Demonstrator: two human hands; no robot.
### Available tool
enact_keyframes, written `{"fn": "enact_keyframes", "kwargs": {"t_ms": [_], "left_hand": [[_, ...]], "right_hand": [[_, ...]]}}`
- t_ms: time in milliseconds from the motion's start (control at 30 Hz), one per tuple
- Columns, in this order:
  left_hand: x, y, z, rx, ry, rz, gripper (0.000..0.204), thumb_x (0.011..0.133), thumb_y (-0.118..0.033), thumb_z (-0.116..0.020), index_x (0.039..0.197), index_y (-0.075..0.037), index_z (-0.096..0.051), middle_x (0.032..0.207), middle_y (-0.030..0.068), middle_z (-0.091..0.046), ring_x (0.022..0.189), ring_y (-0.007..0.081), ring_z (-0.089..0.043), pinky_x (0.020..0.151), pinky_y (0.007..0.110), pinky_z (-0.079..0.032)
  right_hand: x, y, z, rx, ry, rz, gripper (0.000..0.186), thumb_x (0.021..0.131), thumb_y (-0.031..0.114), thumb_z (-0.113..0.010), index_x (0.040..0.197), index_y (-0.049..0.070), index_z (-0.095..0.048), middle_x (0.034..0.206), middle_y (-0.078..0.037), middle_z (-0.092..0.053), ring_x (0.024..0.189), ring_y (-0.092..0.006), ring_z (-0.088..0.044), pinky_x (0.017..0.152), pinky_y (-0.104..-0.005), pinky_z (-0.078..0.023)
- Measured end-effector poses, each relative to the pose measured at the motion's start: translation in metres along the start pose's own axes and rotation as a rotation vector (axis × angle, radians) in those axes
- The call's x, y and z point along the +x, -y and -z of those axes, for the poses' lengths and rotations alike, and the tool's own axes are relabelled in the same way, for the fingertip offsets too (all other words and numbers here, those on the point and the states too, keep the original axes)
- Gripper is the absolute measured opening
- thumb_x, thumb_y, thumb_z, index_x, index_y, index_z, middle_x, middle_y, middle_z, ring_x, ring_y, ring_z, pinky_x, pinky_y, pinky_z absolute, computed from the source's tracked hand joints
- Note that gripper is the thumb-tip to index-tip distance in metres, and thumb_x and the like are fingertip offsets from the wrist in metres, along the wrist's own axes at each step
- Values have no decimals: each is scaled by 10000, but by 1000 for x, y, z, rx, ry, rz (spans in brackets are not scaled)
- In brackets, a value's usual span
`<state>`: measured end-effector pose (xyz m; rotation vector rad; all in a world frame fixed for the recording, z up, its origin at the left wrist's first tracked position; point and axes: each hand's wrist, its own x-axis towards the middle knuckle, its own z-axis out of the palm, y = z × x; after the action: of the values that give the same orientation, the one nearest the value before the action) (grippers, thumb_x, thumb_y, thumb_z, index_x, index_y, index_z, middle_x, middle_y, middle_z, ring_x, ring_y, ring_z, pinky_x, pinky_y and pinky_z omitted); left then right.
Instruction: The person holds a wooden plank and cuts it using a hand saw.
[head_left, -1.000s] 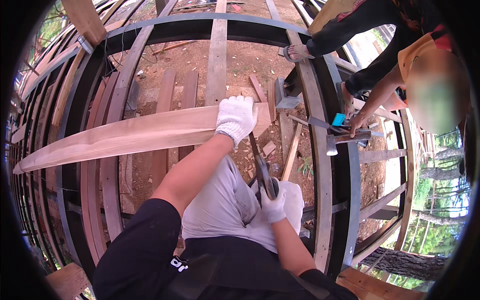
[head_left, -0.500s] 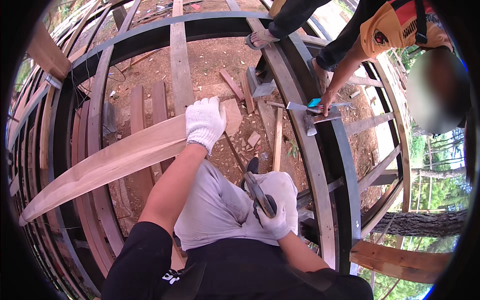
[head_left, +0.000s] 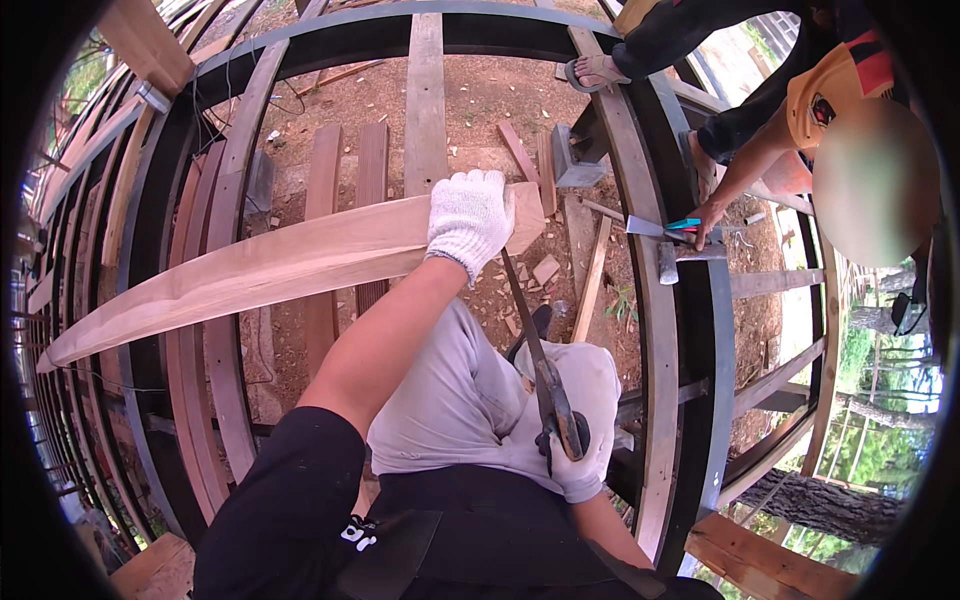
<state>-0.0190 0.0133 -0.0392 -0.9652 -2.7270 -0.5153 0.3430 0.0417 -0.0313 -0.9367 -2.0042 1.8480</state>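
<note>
A long curved timber (head_left: 300, 245) lies across the wooden slats, tapering to a point at the far left. My left hand (head_left: 470, 222), in a white knit glove, is clamped over its thick right end. My right hand (head_left: 585, 462), also gloved, is closed around the dark handle of a handsaw (head_left: 541, 370) above my right thigh. The saw's blade slants up and left to the timber's underside near my left hand. Its far end is hidden behind the timber, so I cannot tell how deep it sits.
A co-worker's hand (head_left: 710, 220) reaches onto the dark beam (head_left: 700, 340) at right, near a hammer (head_left: 668, 262) and a teal-handled tool (head_left: 684, 224). Planks (head_left: 425, 110) span the frame over dirt scattered with wood chips. A tree trunk (head_left: 840, 510) stands at lower right.
The view has shifted, moving the scene rightward. My right hand has drawn the saw back toward me, showing more blade. My left hand keeps its grip on the timber.
</note>
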Motion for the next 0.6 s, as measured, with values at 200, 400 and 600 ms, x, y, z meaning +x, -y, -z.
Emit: {"fn": "enact_keyframes", "kwargs": {"t_ms": [200,400,600], "left_hand": [[4,-9,-18,-47,-45,-56,251,922,-348,-618,922,-106,-685,899,119,-704,887,313,-692,765,466,-515],[1,4,-17,-86,-95,-73,250,928,-348,-615,934,-107,-684,917,122,-703,896,308,-692,780,466,-518],[-3,5,-1,31,-33,8,219,942,-302,-612,977,-99,-685,920,131,-711,889,320,-693,781,460,-536]], "right_hand": [[168,-25,-65,-215,-111,234,248,824,130,-757,1017,17,-650,897,-179,-699,840,-336,-700,752,-401,-531],[46,-51,-8,-311,-52,235,212,817,71,-714,1014,7,-669,820,-161,-699,750,-334,-710,708,-418,-555],[53,-41,-20,-299,-15,344,231,840,79,-716,1067,44,-689,873,-129,-721,749,-349,-712,717,-419,-569]]}}
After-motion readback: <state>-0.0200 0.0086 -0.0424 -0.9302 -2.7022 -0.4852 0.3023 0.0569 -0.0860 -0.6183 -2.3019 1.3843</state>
